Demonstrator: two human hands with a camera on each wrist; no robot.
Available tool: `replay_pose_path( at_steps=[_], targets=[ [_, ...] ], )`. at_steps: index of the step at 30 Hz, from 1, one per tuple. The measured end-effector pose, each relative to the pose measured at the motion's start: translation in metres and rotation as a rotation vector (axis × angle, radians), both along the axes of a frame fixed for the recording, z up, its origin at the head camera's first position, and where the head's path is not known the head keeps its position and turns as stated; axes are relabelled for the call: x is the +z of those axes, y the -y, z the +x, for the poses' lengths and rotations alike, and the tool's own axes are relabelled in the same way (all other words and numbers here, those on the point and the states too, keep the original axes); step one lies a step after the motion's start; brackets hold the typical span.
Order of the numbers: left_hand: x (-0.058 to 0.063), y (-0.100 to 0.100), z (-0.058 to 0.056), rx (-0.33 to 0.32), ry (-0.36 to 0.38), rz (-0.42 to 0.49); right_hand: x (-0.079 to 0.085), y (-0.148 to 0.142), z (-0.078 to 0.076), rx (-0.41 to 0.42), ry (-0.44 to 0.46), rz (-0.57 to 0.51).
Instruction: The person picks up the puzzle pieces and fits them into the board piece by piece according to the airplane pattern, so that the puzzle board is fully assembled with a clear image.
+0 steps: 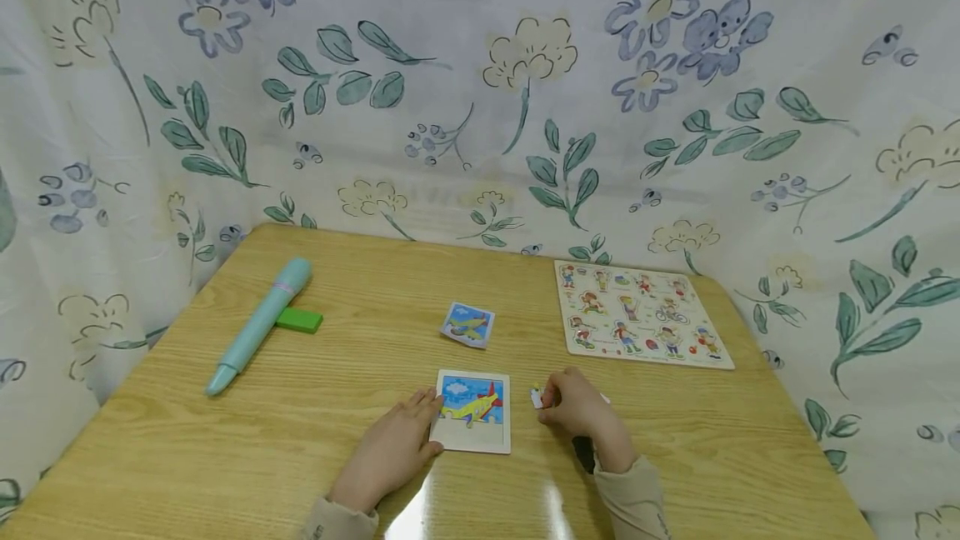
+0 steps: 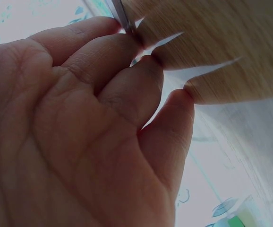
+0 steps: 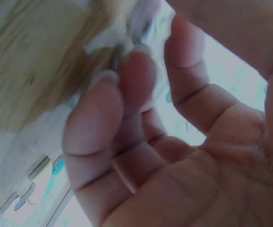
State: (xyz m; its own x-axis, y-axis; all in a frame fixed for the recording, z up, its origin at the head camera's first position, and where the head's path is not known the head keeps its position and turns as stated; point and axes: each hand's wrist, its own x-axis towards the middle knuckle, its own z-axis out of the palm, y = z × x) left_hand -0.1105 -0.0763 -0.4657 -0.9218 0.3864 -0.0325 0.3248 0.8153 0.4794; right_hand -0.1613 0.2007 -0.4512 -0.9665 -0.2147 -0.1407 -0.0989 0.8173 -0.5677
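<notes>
A small jigsaw puzzle of a yellow plane (image 1: 470, 408) sits in its pale frame, with the bare board showing along the bottom. My left hand (image 1: 393, 447) rests at the frame's left side, fingers extended onto its edge and thumb by the lower corner. In the left wrist view the palm and fingertips (image 2: 174, 101) lie against the wood. Right of the frame, my right hand (image 1: 581, 408) pinches a small puzzle piece (image 1: 536, 397) with its fingertips, close over the table. In the right wrist view the fingers (image 3: 96, 118) are curled, and the piece is blurred and mostly hidden.
A plane picture card (image 1: 468, 325) lies behind the frame. A peg board with figures (image 1: 637, 315) is at the back right. On the left, a turquoise pen-shaped tube (image 1: 258, 327) leans on a green block (image 1: 300, 320). Floral cloth (image 1: 480, 107) hangs behind the table.
</notes>
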Motion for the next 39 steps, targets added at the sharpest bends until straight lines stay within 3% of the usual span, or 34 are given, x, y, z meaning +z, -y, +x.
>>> replay_pose_path(
  at_steps=[17, 24, 35, 39],
  targets=[
    [0.0003, 0.0006, -0.0002, -0.009, -0.003, -0.005, -0.0001, -0.0004, -0.0034, -0.044, -0.038, -0.013],
    [-0.0004, 0.0007, -0.0001, -0.002, -0.001, -0.004, -0.0022, 0.0, -0.0038, -0.023, -0.099, -0.021],
    [0.0002, 0.0014, 0.0004, -0.008, -0.004, 0.0, -0.0068, -0.0002, -0.0083, -0.055, -0.087, -0.098],
    [-0.0003, 0.0013, 0.0004, -0.009, -0.017, 0.002, -0.0084, -0.0012, -0.0098, -0.031, -0.089, -0.076]
  ],
)
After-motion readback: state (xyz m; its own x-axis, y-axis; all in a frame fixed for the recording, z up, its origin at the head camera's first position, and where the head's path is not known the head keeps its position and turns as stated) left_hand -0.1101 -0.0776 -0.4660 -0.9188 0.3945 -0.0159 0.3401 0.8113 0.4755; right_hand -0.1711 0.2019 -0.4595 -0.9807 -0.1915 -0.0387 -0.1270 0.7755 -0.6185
